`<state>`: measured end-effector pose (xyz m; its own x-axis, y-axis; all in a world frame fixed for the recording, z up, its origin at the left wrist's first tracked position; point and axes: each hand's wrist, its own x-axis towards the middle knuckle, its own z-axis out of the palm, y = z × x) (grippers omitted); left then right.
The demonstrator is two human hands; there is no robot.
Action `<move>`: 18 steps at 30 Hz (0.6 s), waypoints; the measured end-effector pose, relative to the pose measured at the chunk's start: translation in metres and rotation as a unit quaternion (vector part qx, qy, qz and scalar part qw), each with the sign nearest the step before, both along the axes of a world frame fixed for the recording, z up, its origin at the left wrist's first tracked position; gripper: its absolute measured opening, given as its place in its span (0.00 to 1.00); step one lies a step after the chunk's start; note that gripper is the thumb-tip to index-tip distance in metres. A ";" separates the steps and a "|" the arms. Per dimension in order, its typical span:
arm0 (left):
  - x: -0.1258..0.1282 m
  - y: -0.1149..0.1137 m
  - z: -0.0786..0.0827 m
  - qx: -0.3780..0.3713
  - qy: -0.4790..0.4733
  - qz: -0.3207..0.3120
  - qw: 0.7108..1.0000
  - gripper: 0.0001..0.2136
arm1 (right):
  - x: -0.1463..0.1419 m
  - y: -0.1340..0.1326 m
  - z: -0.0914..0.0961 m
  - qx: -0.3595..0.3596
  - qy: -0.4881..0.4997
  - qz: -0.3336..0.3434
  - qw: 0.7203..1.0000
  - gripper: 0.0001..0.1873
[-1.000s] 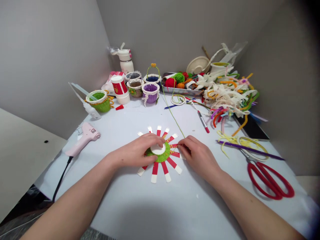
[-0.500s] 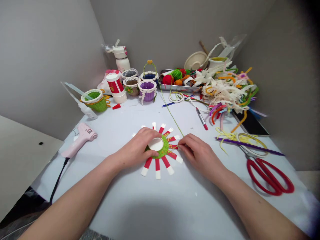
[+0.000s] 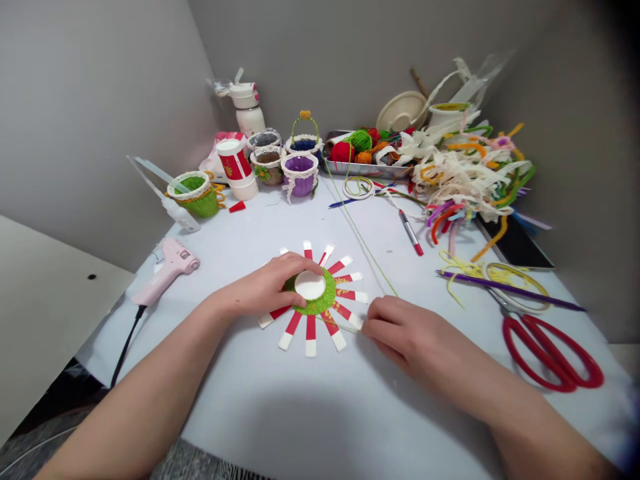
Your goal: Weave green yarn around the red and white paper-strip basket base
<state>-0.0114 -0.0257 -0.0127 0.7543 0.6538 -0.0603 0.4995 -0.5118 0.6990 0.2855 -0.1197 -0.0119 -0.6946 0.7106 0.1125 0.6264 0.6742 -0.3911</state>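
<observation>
A paper cup cut into red-and-white strips (image 3: 311, 327) lies splayed like a sun on the table. Green yarn (image 3: 329, 293) is woven in a ring around its round white base. My left hand (image 3: 260, 287) grips the left side of that ring, thumb at the near edge and fingers over the far edge, covering some strips. To the right of the strips, my right hand (image 3: 405, 333) pinches a green yarn strand (image 3: 370, 248). One length of the strand runs from the ring to my fingertips; another stretches back toward the tray of yarn balls.
A pink glue gun (image 3: 167, 270) lies at left. Red-handled scissors (image 3: 553, 353) and a purple stick (image 3: 510, 290) lie at right. Small yarn baskets (image 3: 300, 177), a metal tray (image 3: 370, 168) and a heap of trimmings (image 3: 465, 173) stand at the back. A marker (image 3: 411, 232) lies mid-right.
My right hand has moved right and toward me with the yarn, now lower beside the strips. My left hand still holds the cup, which appears slightly turned. The view has shifted a little.
</observation>
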 end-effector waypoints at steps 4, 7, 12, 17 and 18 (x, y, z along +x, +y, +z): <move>0.000 0.000 0.001 0.002 -0.001 -0.004 1.000 0.22 | 0.000 -0.004 0.000 -0.004 -0.056 -0.005 0.998 0.13; 0.000 0.000 0.002 0.002 -0.001 -0.005 1.000 0.21 | -0.002 -0.006 0.000 0.023 -0.077 -0.007 0.997 0.13; 0.001 0.000 0.004 0.002 -0.003 -0.006 1.000 0.21 | -0.003 -0.007 -0.002 0.066 -0.085 -0.026 0.994 0.12; 0.002 0.000 0.004 -0.001 -0.005 -0.004 1.000 0.22 | 0.002 -0.001 -0.010 0.084 -0.082 -0.068 0.991 0.13; 0.002 0.000 0.004 -0.003 -0.006 -0.002 1.000 0.22 | 0.002 0.002 -0.012 0.079 -0.074 -0.075 0.991 0.13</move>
<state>-0.0099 -0.0258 -0.0092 0.7581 0.6498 -0.0550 0.4882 -0.5095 0.7085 0.2879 -0.1176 -0.0243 -0.5995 0.7888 0.1355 0.7673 0.6146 -0.1831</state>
